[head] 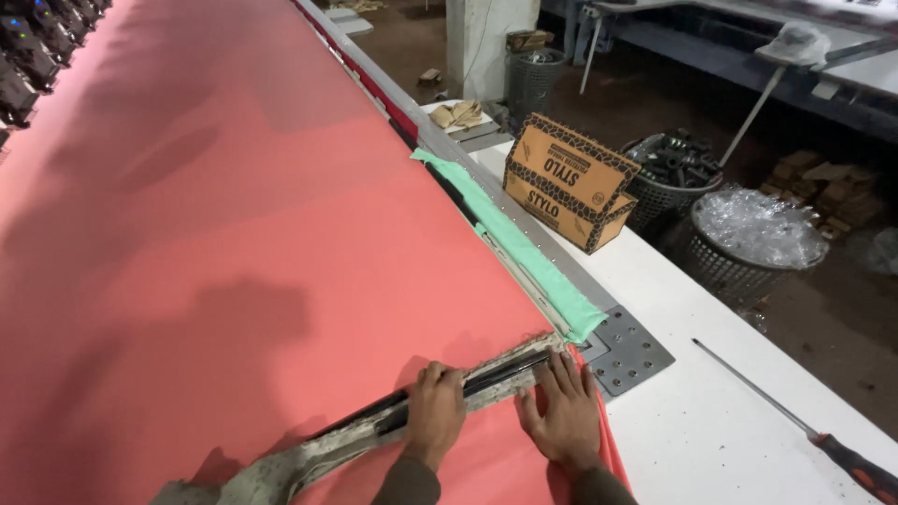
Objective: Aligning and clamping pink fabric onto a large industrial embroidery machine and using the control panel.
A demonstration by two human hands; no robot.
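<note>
A wide sheet of coral-red cloth (215,215) lies stretched over a long machine table. Along its near edge runs a grimy metal frame bar (355,430) with a dark slot. My left hand (435,411) presses down on that bar, fingers curled over it. My right hand (561,411) lies flat with fingers spread on the cloth just below the bar's right end. A green cloth strip (524,248) lines the cloth's right edge up to a perforated metal corner plate (627,351).
A screwdriver (804,430) with a red and black handle lies on the white tabletop (711,440) to the right. A cardboard box (566,182) sits further back. Mesh baskets (758,248) stand on the floor beyond. Embroidery heads (28,56) line the far left.
</note>
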